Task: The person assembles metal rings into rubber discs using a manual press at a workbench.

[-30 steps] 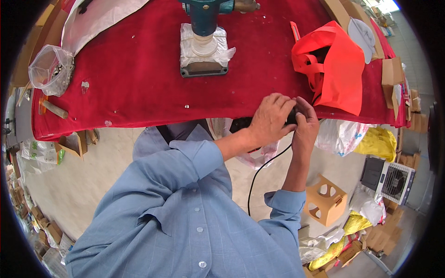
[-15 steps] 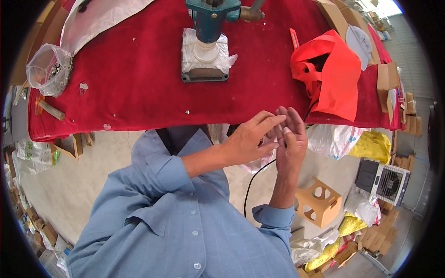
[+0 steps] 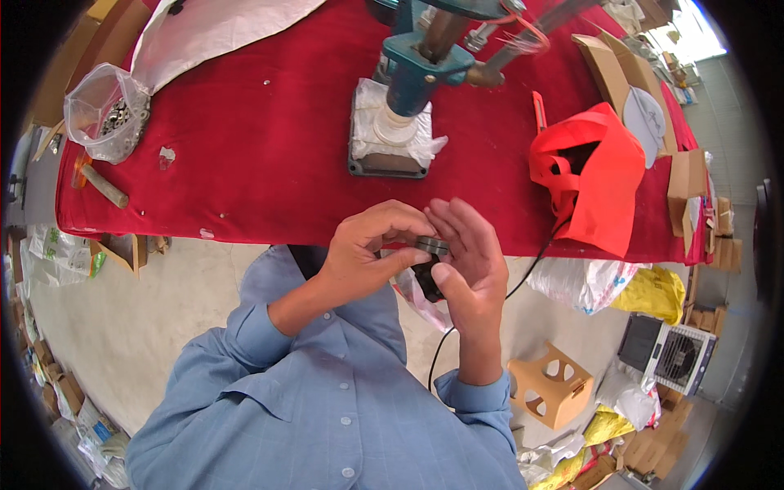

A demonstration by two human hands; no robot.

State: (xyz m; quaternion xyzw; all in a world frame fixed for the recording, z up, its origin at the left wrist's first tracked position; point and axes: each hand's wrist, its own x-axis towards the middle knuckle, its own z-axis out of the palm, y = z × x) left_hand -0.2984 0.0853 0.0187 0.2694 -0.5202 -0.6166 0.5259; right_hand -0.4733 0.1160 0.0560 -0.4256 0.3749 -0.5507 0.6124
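Observation:
Just off the front edge of the red-covered table point(image 3: 269, 196), my left hand point(image 3: 367, 245) pinches a small dark round piece point(image 3: 431, 245) between thumb and fingers. It looks like stacked metal discs. My right hand point(image 3: 474, 269) is held beside it, fingers stretched out and palm turned toward the piece; its thumb is close to it. Between and below the hands shows a black object point(image 3: 426, 282); whether it is held cannot be made out. Beyond the hands stands a teal hand press point(image 3: 408, 86), its base point(image 3: 388, 166) wrapped in white plastic.
At the left, a clear plastic tub point(image 3: 98, 122) holds small metal parts, with a short rod point(image 3: 106, 188) nearby. A red cloth bag point(image 3: 608, 180) lies at the right, a black cable point(image 3: 531, 269) running down beside it. A tan stool point(image 3: 555, 384) and a fan unit point(image 3: 674, 339) stand on the floor.
Both hands have moved left and slightly down in view, and the dark round piece now shows in the left hand. The view has shifted, so the press and table appear lower.

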